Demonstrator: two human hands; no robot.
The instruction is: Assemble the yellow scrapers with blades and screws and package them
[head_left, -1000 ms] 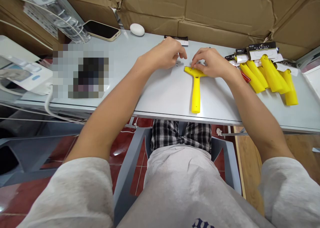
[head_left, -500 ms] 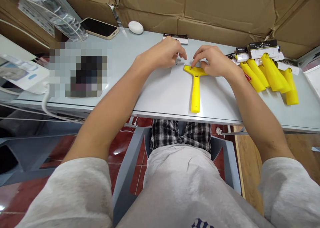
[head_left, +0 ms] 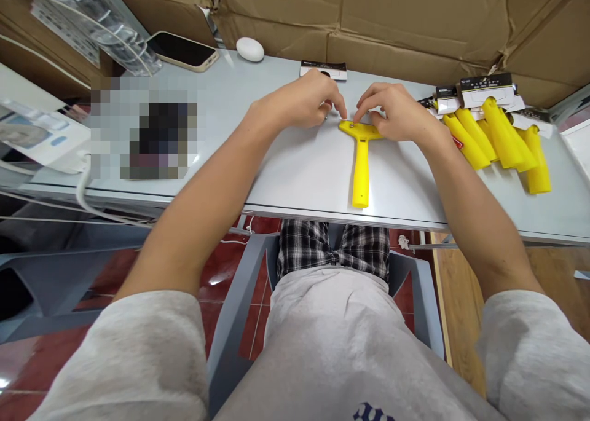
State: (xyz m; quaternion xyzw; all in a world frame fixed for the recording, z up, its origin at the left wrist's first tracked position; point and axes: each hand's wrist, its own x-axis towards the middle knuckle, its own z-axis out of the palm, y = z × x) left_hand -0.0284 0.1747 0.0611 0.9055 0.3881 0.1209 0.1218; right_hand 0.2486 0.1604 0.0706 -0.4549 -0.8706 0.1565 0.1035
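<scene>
A yellow T-shaped scraper lies on the table, its handle pointing toward me. At the right part of its head, my right hand has bent fingers around the end. The right index fingertip touches a small screw on the head. Just left of the head, my left hand hovers low with fingers bent and index finger and thumb apart. The left index fingertip is close to the head's left corner. Under the left fingers shows a small metal piece, partly hidden.
More yellow scraper handles with black-and-white cards lie at the right. Behind my left hand is another card. A phone, a white oval object and a water bottle are at the back left. Cardboard stands behind the table.
My left index finger has moved slightly right and down toward the scraper's head. My right hand stays at the screw, and the scraper lies where it was.
</scene>
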